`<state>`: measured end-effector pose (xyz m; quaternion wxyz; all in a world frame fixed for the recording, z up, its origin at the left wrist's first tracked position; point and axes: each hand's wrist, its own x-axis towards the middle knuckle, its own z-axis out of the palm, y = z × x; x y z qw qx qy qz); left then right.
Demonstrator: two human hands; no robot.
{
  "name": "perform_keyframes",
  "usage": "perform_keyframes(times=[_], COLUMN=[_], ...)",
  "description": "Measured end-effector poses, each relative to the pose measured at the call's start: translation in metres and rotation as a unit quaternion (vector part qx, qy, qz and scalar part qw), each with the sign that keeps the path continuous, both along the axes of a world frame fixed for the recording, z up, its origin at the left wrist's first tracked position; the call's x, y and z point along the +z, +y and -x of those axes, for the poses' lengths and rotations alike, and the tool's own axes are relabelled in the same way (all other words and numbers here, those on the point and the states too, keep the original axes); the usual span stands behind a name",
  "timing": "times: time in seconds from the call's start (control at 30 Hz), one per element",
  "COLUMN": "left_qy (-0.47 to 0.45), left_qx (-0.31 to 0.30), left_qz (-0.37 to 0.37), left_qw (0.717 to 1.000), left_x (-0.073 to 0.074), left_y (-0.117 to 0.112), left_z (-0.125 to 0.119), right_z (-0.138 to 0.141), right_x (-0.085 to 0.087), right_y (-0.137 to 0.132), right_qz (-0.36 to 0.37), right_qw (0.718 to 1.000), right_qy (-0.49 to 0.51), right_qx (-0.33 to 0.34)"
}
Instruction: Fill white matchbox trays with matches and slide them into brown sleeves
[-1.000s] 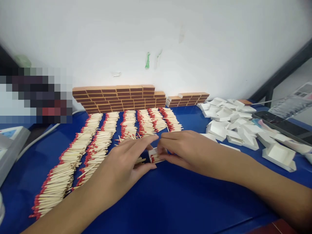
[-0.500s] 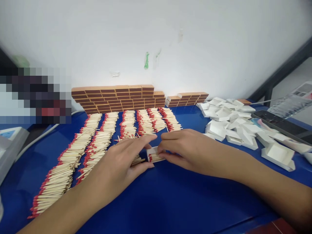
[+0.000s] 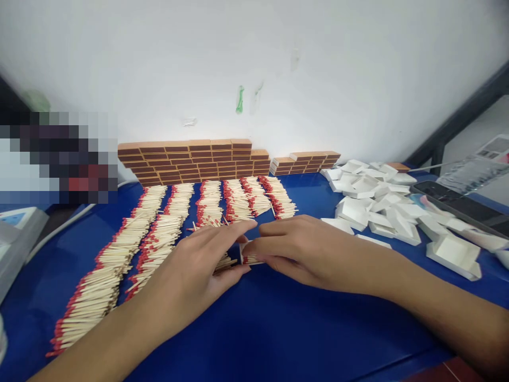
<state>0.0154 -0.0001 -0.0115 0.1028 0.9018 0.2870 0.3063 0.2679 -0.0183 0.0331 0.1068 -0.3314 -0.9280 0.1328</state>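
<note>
A small white matchbox tray (image 3: pixel 242 258) stands on the blue table between my hands, with red-headed matches (image 3: pixel 251 259) lying in it. My left hand (image 3: pixel 202 260) curves round the tray's left end, thumb in front and forefinger behind. More matches lie under its palm. My right hand (image 3: pixel 304 246) reaches over the tray from the right, its fingertips down on the matches and covering much of them. Its thumb is close to the tray's front side. Long rows of loose matches (image 3: pixel 167 233) lie beyond and to the left of my left hand.
Brown-sided matchboxes (image 3: pixel 191 162) are stacked against the wall, with a lower stack (image 3: pixel 306 163) beside them. White empty trays (image 3: pixel 392 204) lie heaped at the right, near a dark phone-like object (image 3: pixel 457 204). A white cable (image 3: pixel 59 225) runs along the left.
My right hand's fingers have moved left over the tray and hide more of the matches. My left hand has stayed nearly still. White trays near my right forearm show more.
</note>
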Motion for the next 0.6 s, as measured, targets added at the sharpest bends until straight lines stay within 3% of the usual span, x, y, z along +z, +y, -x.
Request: perform_keyframes(times=[0.6], left_qy=[0.006], left_qx=[0.017], left_qz=[0.035], left_qw=[0.999], left_x=[0.0025], left_y=[-0.0030], left_z=[0.0000], right_z=[0.0018], right_x=[-0.0030], right_y=[0.0001], right_qz=[0.002], right_qw=[1.000], right_qy=[-0.014], right_qx=[0.005])
